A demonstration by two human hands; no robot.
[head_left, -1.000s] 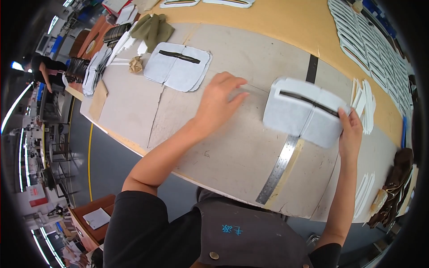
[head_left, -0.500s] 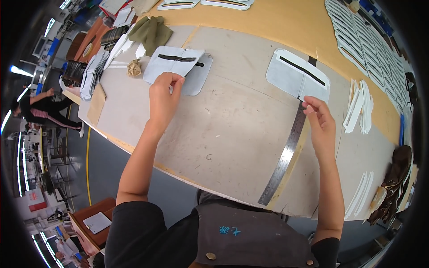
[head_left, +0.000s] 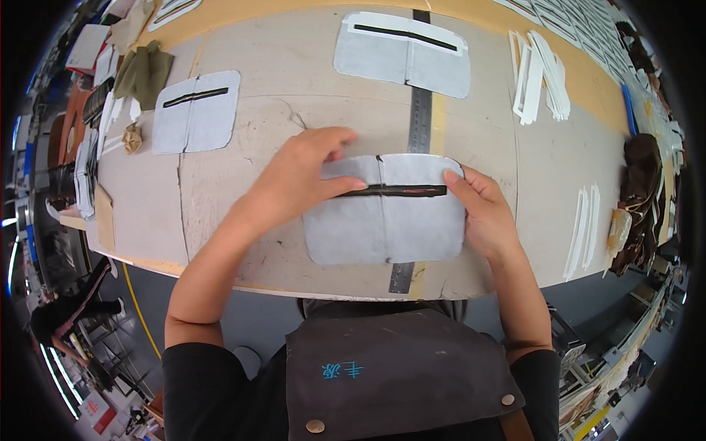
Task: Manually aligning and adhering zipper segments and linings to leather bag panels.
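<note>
A light grey panel (head_left: 346, 231) with rounded corners and a long black slot is in front of me, over the steel ruler (head_left: 420, 121). My right hand (head_left: 482, 209) grips its right edge, thumb on top and fingers behind. My left hand (head_left: 305, 173) is at its upper left, thumb across the slot's left end and fingers spread apart above the top edge. Farther away lies another grey panel (head_left: 368, 59), with a white frame strip round its slot. A similar slotted panel (head_left: 213, 121) without such a strip rests on the left.
White frame strips (head_left: 540, 77) lie in a bunch at the right, with more thin strips (head_left: 582, 228) nearer. A dark brown bundle (head_left: 638, 198) sits at the right edge. Olive cloth (head_left: 143, 73) and crumpled brown paper (head_left: 132, 138) are at the left. A person (head_left: 70, 316) is beyond the table.
One slotted panel has come from the upper left to the front middle, where my right hand now grips it. My left hand has moved right and its fingers have spread.
</note>
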